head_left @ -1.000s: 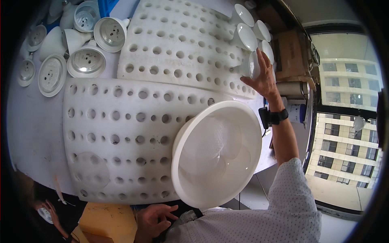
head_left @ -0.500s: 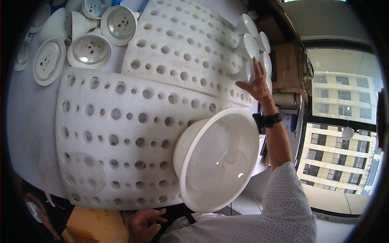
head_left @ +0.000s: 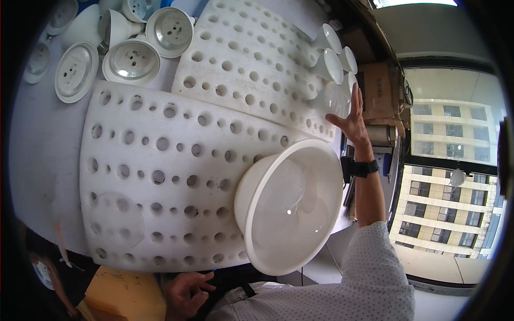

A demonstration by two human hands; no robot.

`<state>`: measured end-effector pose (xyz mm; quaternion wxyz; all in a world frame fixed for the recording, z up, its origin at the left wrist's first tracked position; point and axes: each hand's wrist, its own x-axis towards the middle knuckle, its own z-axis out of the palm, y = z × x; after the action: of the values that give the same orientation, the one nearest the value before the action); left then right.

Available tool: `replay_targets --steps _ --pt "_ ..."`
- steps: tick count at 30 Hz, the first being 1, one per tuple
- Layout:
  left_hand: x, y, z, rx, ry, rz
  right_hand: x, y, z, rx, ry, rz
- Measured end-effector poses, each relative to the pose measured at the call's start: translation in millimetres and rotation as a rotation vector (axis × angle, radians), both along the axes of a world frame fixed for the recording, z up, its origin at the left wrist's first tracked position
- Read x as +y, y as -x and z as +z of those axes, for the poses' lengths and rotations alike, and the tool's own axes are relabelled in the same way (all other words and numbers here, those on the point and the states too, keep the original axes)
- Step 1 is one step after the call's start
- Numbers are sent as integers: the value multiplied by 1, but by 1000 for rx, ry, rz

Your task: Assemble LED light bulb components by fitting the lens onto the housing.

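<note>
My right hand [head_left: 352,120] reaches out at the right side of the table, fingers spread and thumb apart. It is beside the nearest white cone-shaped lamp housing [head_left: 321,100], whose round face looks clear and glossy; whether the fingertips touch it I cannot tell. More white lamp housings [head_left: 327,65] stand just beyond it in the foam's edge area. My left hand [head_left: 187,293] rests low at the bottom edge, fingers loosely bent and apart, with nothing visible in it. Between my arms, a white basin [head_left: 243,200] holds clear round lens covers [head_left: 284,198].
Two white foam boards [head_left: 174,200] with rows of holes cover the table. On the near one lies a clear dotted disc [head_left: 116,219]. White lamps with silvery plates [head_left: 131,61] crowd the far left. A yellow box [head_left: 126,291] sits below; cardboard boxes [head_left: 377,88] stand right.
My right hand has shifted slightly nearer and right, with its fingers still spread. The nearest lamp housing's face now shows more plainly. The whole view has moved a little; my left hand stays low.
</note>
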<state>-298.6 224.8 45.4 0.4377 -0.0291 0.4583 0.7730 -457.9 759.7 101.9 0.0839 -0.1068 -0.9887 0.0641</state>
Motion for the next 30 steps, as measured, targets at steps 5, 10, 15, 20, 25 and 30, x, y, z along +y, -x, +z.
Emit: replay_targets --steps 5,10,15,20,25,30 --pt "-7 0 8 -14 112 -27 -34 -82 39 331 439 -231" --pt "-8 -1 15 129 102 -23 -83 -180 42 546 395 -356" --pt "-11 -12 8 240 79 -151 -162 -250 43 672 33 -50" --pt "-5 -60 -12 342 -158 -186 -292 -290 -4 694 488 535" --pt "-16 -134 -30 292 -324 -215 -396 -315 -62 319 739 948" --pt "-58 -205 -34 29 -448 -152 -443 -362 -84 328 817 1013"
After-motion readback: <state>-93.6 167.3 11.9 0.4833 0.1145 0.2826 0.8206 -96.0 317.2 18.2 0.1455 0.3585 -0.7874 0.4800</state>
